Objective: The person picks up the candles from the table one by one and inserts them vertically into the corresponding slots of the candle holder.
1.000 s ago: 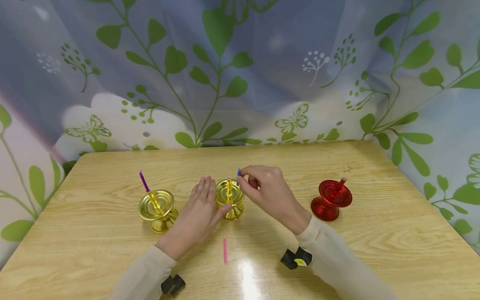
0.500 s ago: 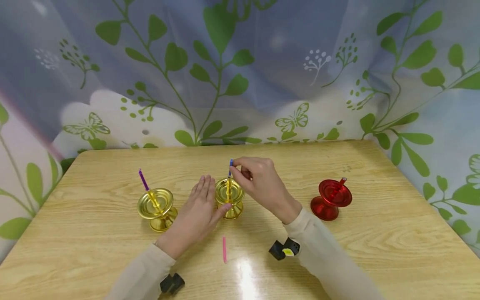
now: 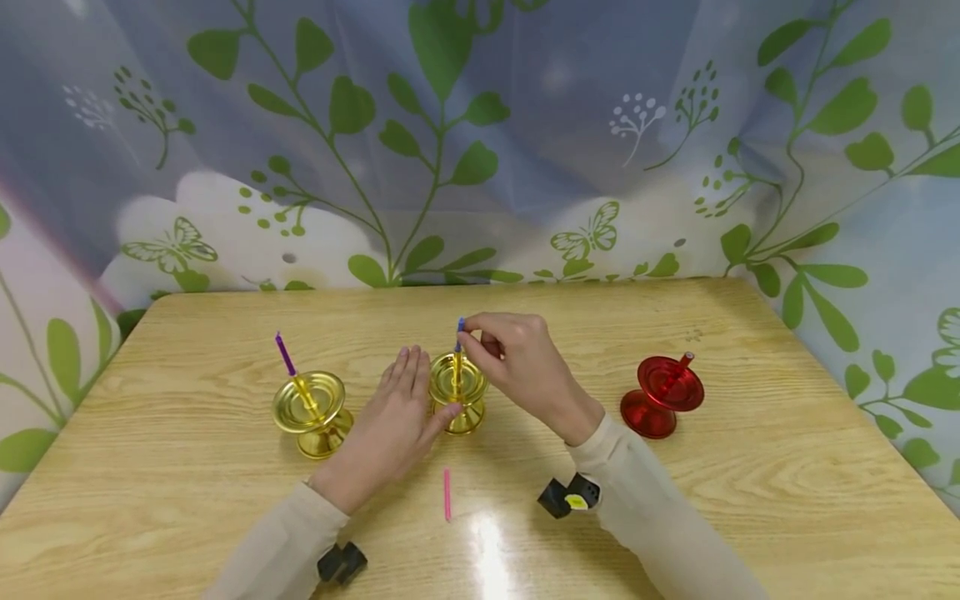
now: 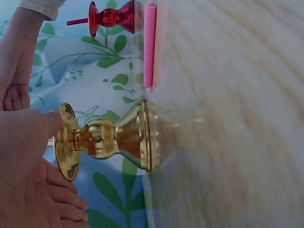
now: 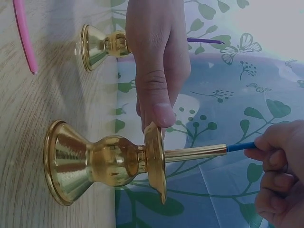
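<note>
My right hand (image 3: 528, 367) pinches a blue candle (image 5: 241, 146) between thumb and fingertips. The candle's lower end meets the top of the tube on the middle gold candle holder (image 5: 114, 161), in line with it. My left hand (image 3: 393, 425) lies along the left of that holder with fingers straight, its thumb resting on the dish's rim in the right wrist view. To the left, another gold candle holder (image 3: 321, 437) carries a purple candle (image 3: 285, 354), leaning slightly. On the table in front lies a pink candle (image 3: 447, 494).
A red candle holder (image 3: 651, 412) with a bare tube stands to the right on the wooden table (image 3: 750, 500). A leaf-patterned cloth (image 3: 525, 167) hangs behind the table's back edge.
My right hand has moved left with the blue candle, from beside the middle holder's tube to its top. The left hand keeps its place; the view shifts slightly.
</note>
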Demonstrator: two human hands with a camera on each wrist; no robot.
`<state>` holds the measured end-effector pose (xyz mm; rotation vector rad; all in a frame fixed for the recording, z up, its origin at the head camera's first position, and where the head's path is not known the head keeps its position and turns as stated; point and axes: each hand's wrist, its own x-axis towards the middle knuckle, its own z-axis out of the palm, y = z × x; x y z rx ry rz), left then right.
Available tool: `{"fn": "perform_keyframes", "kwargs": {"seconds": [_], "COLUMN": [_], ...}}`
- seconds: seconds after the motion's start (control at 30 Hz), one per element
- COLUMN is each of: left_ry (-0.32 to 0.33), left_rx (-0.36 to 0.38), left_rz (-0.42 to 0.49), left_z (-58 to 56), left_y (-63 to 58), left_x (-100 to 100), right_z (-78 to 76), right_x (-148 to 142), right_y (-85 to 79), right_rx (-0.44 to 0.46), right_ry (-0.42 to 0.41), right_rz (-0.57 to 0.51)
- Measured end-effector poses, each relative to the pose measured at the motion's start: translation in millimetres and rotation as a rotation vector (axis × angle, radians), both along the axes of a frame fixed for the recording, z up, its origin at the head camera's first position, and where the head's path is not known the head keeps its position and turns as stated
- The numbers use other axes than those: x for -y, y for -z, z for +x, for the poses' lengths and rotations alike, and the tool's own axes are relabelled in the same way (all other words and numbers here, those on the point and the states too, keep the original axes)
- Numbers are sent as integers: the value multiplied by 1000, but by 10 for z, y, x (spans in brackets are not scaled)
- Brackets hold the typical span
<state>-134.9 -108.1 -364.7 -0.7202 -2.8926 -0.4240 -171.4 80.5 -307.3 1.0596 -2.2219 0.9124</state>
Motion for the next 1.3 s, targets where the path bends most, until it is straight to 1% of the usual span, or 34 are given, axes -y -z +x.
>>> {"fn": "perform_keyframes", "kwargs": {"seconds": [0.67,0.97,1.1,1.3], "left_ry": [15,10,10,7], "left_rx": [-22,-9,-4,1], "left_rz": [12,14,15,15], "left_z": [2,-8,-9,-7], "left_y": [8,-1,-1,3], "left_x": [9,5,1,1], "right_z": [-9,-40,-64,-81], "right_x": [7,-24,-42,-43], "right_y": [11,18,43,70], "right_rx": [-1,-1,16,57], "right_ry": [9,-29,-48,-62], "right_rz": [12,-7,-28,-22]}}
